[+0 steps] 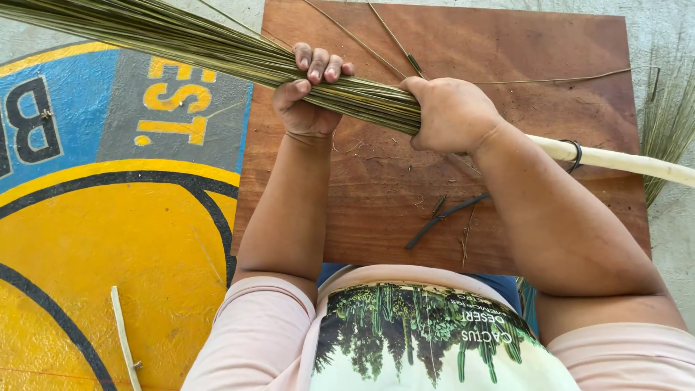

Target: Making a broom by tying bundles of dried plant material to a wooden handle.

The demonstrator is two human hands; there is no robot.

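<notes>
Left hand (310,90) wrapped around bundle of thin green-brown stalks (188,40), fingers curled over the top, thumb beneath. Right hand (450,112) clenched on the bundle's narrow end where it meets the pale stick (615,158). Bundle held above brown wooden board (507,43), fanning out to upper left; dark strip (443,217) lies on board below

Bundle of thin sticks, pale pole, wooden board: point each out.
bundle of thin sticks (181,40), head view, mid-bundle left of the hands
pale pole (622,161), head view, bare shaft
wooden board (507,51), head view, bare top
</notes>
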